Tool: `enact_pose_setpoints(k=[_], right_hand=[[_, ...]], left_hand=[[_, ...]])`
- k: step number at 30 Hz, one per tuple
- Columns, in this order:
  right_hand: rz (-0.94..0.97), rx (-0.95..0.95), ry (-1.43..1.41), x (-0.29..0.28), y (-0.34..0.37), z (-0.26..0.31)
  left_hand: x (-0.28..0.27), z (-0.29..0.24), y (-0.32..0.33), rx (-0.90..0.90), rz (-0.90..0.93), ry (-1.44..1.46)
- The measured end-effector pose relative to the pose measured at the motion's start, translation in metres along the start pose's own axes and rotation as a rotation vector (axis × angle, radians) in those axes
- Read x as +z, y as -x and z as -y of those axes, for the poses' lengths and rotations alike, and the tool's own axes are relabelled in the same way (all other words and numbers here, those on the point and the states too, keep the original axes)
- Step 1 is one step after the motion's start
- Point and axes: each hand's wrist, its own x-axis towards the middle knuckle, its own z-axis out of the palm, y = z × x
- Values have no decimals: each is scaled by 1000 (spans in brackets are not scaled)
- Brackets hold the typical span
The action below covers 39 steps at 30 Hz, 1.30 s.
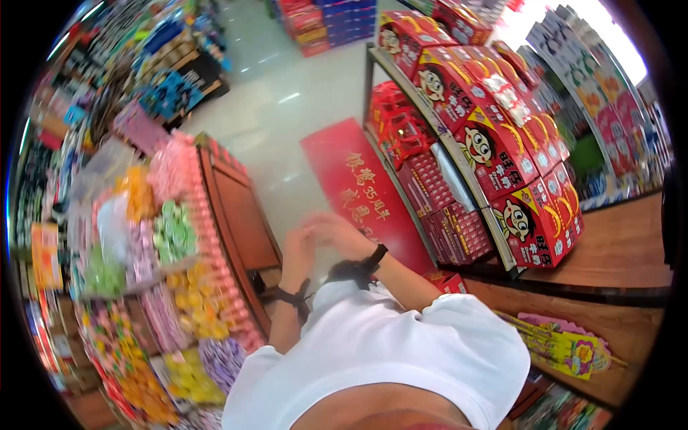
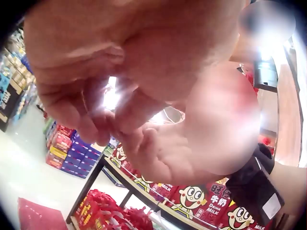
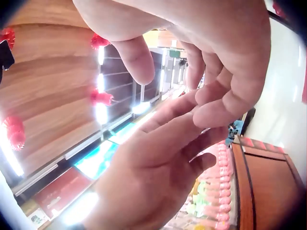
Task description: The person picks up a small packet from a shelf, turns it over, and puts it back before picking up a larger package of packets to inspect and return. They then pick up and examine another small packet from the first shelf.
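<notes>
My left hand point(image 1: 297, 247) and right hand point(image 1: 337, 233) come together in front of the white shirt point(image 1: 380, 344), blurred in the head view. Seen from the right wrist, the right hand's loosely bent fingers point(image 3: 216, 98) meet the fingers of the left hand point(image 3: 148, 167), whose thumb sticks out to the side. From the left wrist, the two hands overlap at the fingertips, and nothing shows held between them. Dark straps point(image 1: 376, 258) with small devices sit on both wrists.
Bagged sweets point(image 1: 197, 301) fill a display counter on the left. Red milk cartons point(image 1: 487, 143) are stacked on a shelf at the right, over smaller red packs point(image 1: 459, 233). A red mat point(image 1: 358, 179) with gold writing lies on the pale floor point(image 1: 272, 107) between them.
</notes>
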Motion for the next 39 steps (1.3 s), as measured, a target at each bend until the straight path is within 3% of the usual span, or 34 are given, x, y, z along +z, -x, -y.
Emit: enact_pose_setpoints(k=[1,4,14,19,25,29,37,39], right_hand=[[-32,-13,5,-8,-4,13],[-140,-62,26,-29,-13,66],[-509,-286,33,-112,-7,151],[-786,-508,-86,-167,3,192],[-1038,-832,15,-215,25,258],[-1164,-819,129,-257,29,289],[-1131,-886,-39,-300,46,348],[-1111,-912,-44,-310,45,355]], left_hand=[[5,-4,-21,6,28,32],[22,1,-88,256,130,-33],[105,-35,-244,479,573,19],[142,-55,-294,540,626,-35],[197,-60,-357,199,684,146],[228,-108,-401,276,671,158],[324,-201,-462,690,598,117],[348,-219,-471,691,582,114]])
